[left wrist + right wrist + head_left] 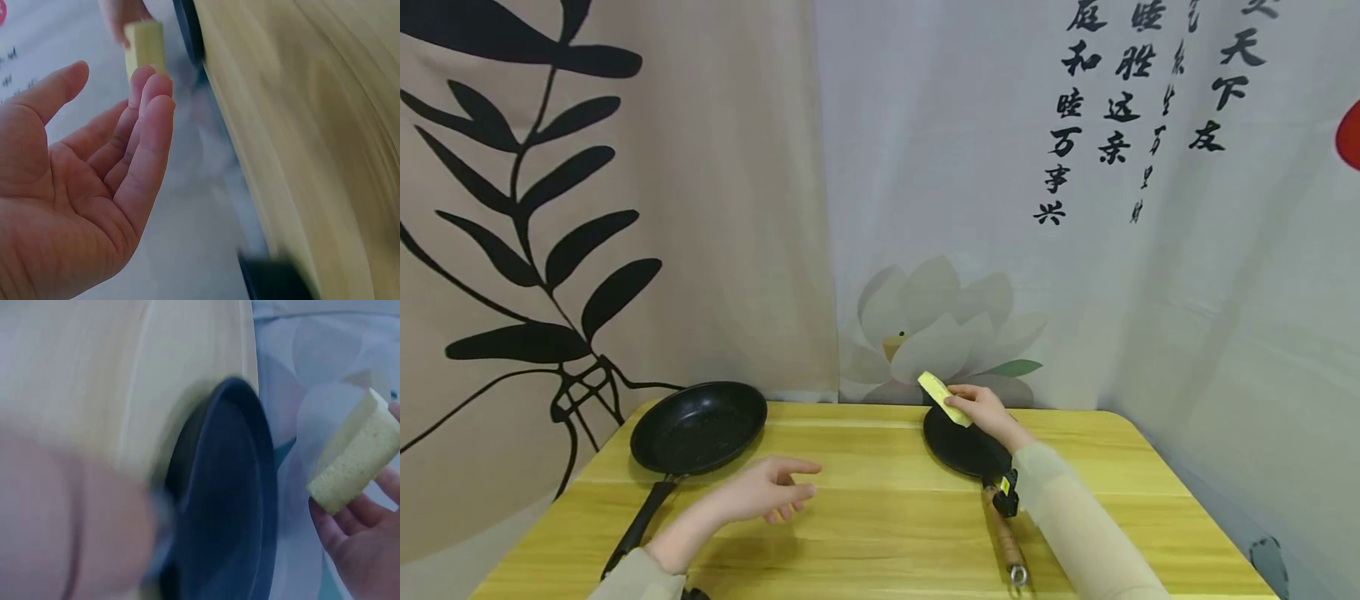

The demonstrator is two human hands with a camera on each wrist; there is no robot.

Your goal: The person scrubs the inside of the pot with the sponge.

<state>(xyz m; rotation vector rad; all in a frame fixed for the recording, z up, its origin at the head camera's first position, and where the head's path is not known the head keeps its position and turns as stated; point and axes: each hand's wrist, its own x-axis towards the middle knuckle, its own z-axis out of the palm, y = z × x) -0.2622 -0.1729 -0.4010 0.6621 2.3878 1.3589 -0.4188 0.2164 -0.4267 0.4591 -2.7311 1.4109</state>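
Observation:
Over the small black frying pan (958, 448) with a wooden handle, my right hand (988, 412) pinches a pale yellow sponge (942, 398) between thumb and fingers. The right wrist view shows the porous face of the sponge (356, 459) held up apart from the pan (228, 506). My left hand (769, 492) hovers above the table, between the two pans. Its fingers are loosely bent with nothing in them, and its palm shows in the left wrist view.
A larger black frying pan (700, 427) sits at the table's left, its black handle pointing toward me. Both pans stand on the wooden table (865, 517). Behind it hangs a curtain (737, 208) printed with leaves, a lotus and writing.

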